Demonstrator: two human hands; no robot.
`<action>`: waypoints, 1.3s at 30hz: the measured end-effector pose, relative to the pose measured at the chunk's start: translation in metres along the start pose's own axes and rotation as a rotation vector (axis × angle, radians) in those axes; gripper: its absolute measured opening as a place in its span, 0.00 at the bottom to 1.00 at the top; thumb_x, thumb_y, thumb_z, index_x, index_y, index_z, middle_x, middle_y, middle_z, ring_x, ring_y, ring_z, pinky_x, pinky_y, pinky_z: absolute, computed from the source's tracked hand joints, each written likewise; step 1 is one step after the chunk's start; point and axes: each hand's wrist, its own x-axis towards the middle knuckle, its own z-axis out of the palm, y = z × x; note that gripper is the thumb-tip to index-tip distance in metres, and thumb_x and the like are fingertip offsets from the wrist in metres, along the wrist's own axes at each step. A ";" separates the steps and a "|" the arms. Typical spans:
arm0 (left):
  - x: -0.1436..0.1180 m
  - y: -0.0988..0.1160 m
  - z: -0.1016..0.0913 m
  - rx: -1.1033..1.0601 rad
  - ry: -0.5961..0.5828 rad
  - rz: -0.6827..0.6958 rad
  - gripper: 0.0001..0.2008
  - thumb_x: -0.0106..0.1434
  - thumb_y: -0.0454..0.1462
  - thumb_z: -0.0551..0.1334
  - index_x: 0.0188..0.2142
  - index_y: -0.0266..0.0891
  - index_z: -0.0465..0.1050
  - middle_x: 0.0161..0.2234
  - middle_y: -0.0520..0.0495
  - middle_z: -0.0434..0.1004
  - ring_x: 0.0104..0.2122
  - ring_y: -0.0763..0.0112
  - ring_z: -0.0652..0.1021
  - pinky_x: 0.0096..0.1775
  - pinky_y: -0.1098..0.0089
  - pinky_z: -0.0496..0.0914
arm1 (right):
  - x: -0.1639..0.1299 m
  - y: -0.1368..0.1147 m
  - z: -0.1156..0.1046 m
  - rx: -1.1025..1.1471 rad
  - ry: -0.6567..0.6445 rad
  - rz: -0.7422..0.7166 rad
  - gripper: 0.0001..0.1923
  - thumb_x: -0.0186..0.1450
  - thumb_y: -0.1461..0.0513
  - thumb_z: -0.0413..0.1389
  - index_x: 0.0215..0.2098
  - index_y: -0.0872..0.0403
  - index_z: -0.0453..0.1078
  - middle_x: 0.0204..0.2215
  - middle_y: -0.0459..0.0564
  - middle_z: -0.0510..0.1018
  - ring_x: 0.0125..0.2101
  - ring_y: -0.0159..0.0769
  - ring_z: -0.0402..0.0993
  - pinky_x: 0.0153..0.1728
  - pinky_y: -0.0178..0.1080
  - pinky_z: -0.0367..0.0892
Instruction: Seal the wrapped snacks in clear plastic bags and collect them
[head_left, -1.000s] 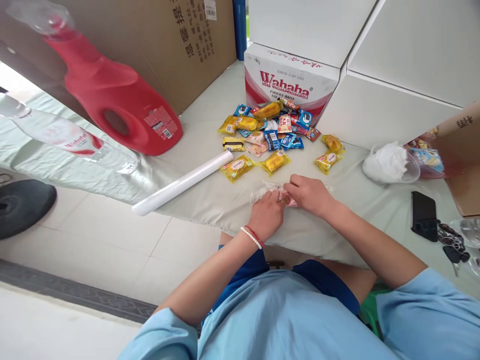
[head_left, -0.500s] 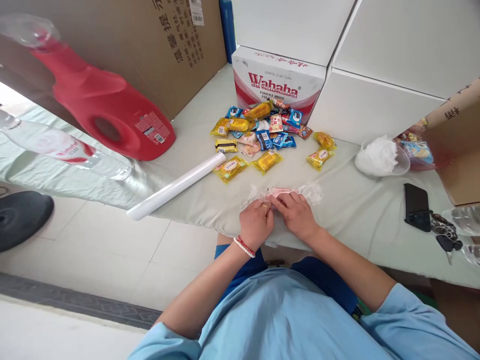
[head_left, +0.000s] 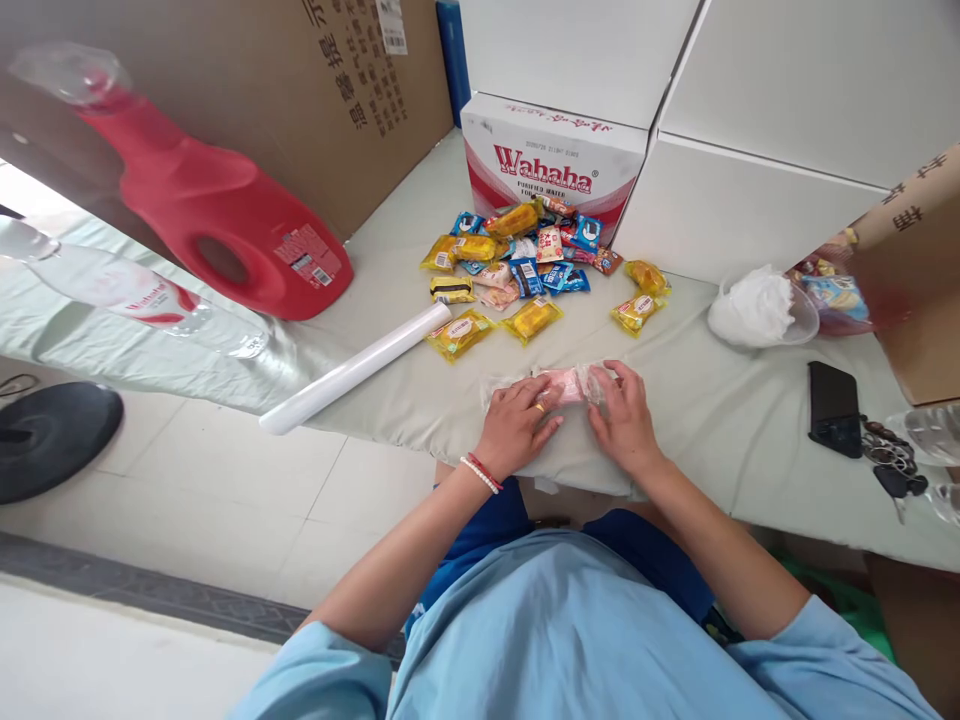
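Observation:
A pink packet [head_left: 564, 385] in crinkled clear plastic film [head_left: 594, 382] lies near the table's front edge. My left hand [head_left: 519, 420] rests over its left part, fingers stretched out and spread, thumb apart and toward me. They cover that end of the packet. At the right end my right hand [head_left: 624, 415] has its fingers curved round the gathered film, thumb on the near side. A white roll [head_left: 356, 368] lies to the left of my hands. Beyond them are yellow-wrapped snacks [head_left: 534, 320] and a heap of small snack packets [head_left: 529, 278].
A red jug [head_left: 232, 225] and a clear bottle [head_left: 142, 295] stand at left. Behind the snacks is a Wahaba-style white-and-red carton [head_left: 551, 165] printed "Wahaha". To the right are a tub of white material [head_left: 761, 310], a black phone [head_left: 834, 410] and keys [head_left: 892, 465].
My hands have moved apart, the right one to the right end of the film. More of the pink packet shows, and the film's right end is drawn inward. My left fingers have spread.

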 end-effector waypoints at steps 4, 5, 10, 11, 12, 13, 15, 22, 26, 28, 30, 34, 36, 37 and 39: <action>-0.002 0.004 0.005 0.133 -0.028 -0.020 0.20 0.76 0.41 0.54 0.65 0.55 0.70 0.66 0.42 0.71 0.62 0.54 0.71 0.52 0.55 0.67 | 0.006 0.013 -0.019 -0.113 -0.096 0.044 0.16 0.73 0.61 0.51 0.54 0.50 0.77 0.42 0.56 0.80 0.42 0.48 0.72 0.44 0.49 0.71; -0.001 0.006 0.006 0.160 -0.029 -0.032 0.21 0.76 0.39 0.54 0.65 0.56 0.70 0.66 0.42 0.71 0.62 0.54 0.71 0.51 0.55 0.68 | 0.006 0.013 -0.023 -0.126 -0.095 0.028 0.15 0.74 0.61 0.50 0.50 0.49 0.79 0.39 0.55 0.80 0.40 0.46 0.71 0.42 0.47 0.70; 0.000 0.008 0.007 0.188 -0.036 -0.005 0.22 0.75 0.36 0.55 0.64 0.55 0.71 0.68 0.43 0.68 0.65 0.56 0.70 0.52 0.56 0.69 | -0.013 0.016 -0.040 -0.222 -0.098 -0.047 0.16 0.75 0.63 0.49 0.46 0.47 0.81 0.37 0.53 0.80 0.36 0.44 0.69 0.38 0.45 0.68; 0.000 0.008 0.007 0.182 -0.041 0.005 0.22 0.75 0.36 0.55 0.64 0.54 0.71 0.68 0.43 0.68 0.65 0.56 0.70 0.52 0.56 0.69 | -0.016 0.017 -0.043 -0.242 -0.137 -0.042 0.16 0.74 0.64 0.50 0.44 0.47 0.81 0.36 0.53 0.80 0.36 0.45 0.68 0.37 0.45 0.68; 0.000 0.009 0.007 0.179 -0.046 0.010 0.22 0.75 0.35 0.55 0.64 0.54 0.71 0.68 0.42 0.68 0.66 0.56 0.69 0.53 0.56 0.69 | -0.017 0.017 -0.046 -0.257 -0.164 -0.026 0.16 0.73 0.64 0.50 0.43 0.47 0.81 0.35 0.54 0.79 0.35 0.45 0.68 0.36 0.46 0.68; 0.000 0.009 0.006 0.175 -0.051 0.015 0.22 0.75 0.35 0.55 0.64 0.53 0.71 0.69 0.42 0.68 0.66 0.55 0.69 0.53 0.56 0.69 | -0.015 0.015 -0.049 -0.267 -0.162 -0.003 0.16 0.73 0.65 0.50 0.43 0.47 0.81 0.36 0.54 0.79 0.36 0.46 0.68 0.36 0.46 0.69; 0.000 0.008 0.006 0.164 -0.059 0.017 0.23 0.74 0.34 0.54 0.65 0.53 0.70 0.69 0.42 0.67 0.67 0.56 0.68 0.54 0.56 0.69 | -0.005 0.007 -0.053 -0.245 -0.094 0.022 0.17 0.72 0.65 0.50 0.46 0.48 0.81 0.41 0.57 0.79 0.40 0.48 0.69 0.40 0.48 0.70; -0.017 -0.015 -0.007 -0.153 0.051 0.061 0.21 0.69 0.30 0.53 0.53 0.46 0.80 0.65 0.44 0.73 0.65 0.62 0.71 0.62 0.56 0.69 | 0.046 -0.024 0.000 0.144 -0.298 -0.251 0.18 0.73 0.64 0.52 0.56 0.47 0.78 0.50 0.56 0.76 0.47 0.44 0.70 0.51 0.47 0.69; -0.023 -0.028 -0.014 -0.316 0.255 -0.229 0.16 0.67 0.31 0.53 0.42 0.41 0.80 0.54 0.43 0.80 0.52 0.64 0.79 0.58 0.58 0.73 | 0.043 -0.013 0.027 0.174 -0.294 -0.219 0.17 0.73 0.64 0.53 0.53 0.47 0.80 0.51 0.56 0.74 0.44 0.42 0.68 0.49 0.47 0.68; -0.015 -0.030 -0.016 -0.289 0.340 -0.417 0.14 0.69 0.37 0.56 0.48 0.39 0.78 0.57 0.39 0.76 0.51 0.61 0.79 0.57 0.56 0.74 | 0.038 -0.009 0.029 0.193 -0.273 -0.209 0.16 0.73 0.64 0.53 0.52 0.47 0.80 0.51 0.56 0.74 0.43 0.42 0.67 0.49 0.47 0.68; -0.004 -0.032 -0.018 -0.205 0.304 -0.506 0.19 0.68 0.44 0.61 0.54 0.36 0.75 0.60 0.34 0.72 0.55 0.54 0.75 0.58 0.52 0.72 | 0.035 -0.009 0.027 0.215 -0.256 -0.207 0.16 0.73 0.64 0.53 0.52 0.47 0.81 0.50 0.56 0.73 0.43 0.42 0.67 0.50 0.48 0.67; 0.006 -0.032 -0.028 -0.069 0.111 -0.472 0.12 0.62 0.43 0.67 0.40 0.37 0.79 0.48 0.37 0.75 0.53 0.49 0.73 0.58 0.49 0.69 | 0.035 -0.009 0.028 0.264 -0.237 -0.184 0.16 0.72 0.65 0.54 0.51 0.46 0.81 0.49 0.55 0.73 0.43 0.41 0.68 0.50 0.47 0.67; 0.002 -0.031 -0.037 -0.120 0.129 -0.484 0.06 0.62 0.40 0.67 0.34 0.38 0.78 0.45 0.40 0.74 0.49 0.54 0.75 0.56 0.54 0.71 | 0.034 -0.008 0.031 0.303 -0.226 -0.172 0.16 0.71 0.66 0.55 0.50 0.46 0.81 0.49 0.54 0.73 0.44 0.41 0.68 0.50 0.47 0.68; -0.001 -0.029 -0.041 -0.185 0.140 -0.502 0.06 0.62 0.39 0.66 0.32 0.39 0.77 0.42 0.42 0.74 0.46 0.58 0.77 0.53 0.57 0.73 | 0.034 -0.007 0.033 0.323 -0.217 -0.170 0.16 0.70 0.67 0.56 0.50 0.46 0.82 0.48 0.54 0.74 0.44 0.41 0.68 0.49 0.46 0.68; -0.004 -0.022 -0.046 -0.349 0.141 -0.557 0.08 0.63 0.41 0.65 0.31 0.40 0.74 0.37 0.48 0.73 0.35 0.66 0.78 0.43 0.64 0.74 | 0.032 -0.006 0.037 0.355 -0.196 -0.163 0.16 0.70 0.67 0.56 0.48 0.46 0.82 0.48 0.53 0.74 0.43 0.41 0.69 0.49 0.46 0.69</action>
